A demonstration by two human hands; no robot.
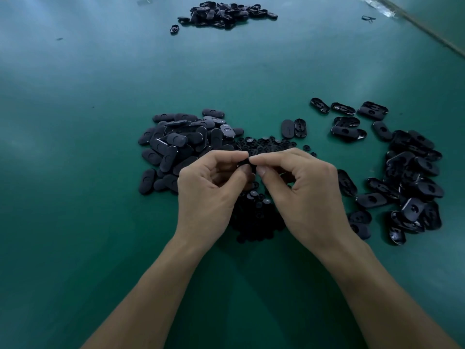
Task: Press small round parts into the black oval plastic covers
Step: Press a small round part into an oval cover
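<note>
My left hand [211, 190] and my right hand [302, 187] meet fingertip to fingertip over the table's middle. Between them they pinch one black oval cover [244, 163], mostly hidden by the fingers. Whether a small round part sits in it I cannot tell. A heap of small round parts [256, 215] lies under and beyond the hands. A pile of oval covers lying smooth side up [176, 144] is just left of the hands. Another spread of oval covers, hollow side up [412, 182], lies to the right.
The green table [88, 147] carries a third pile of black covers [224, 13] at the far edge. Two single covers [294, 128] lie behind the round parts. A clear plastic strip [375, 6] and the table's edge run along the top right corner.
</note>
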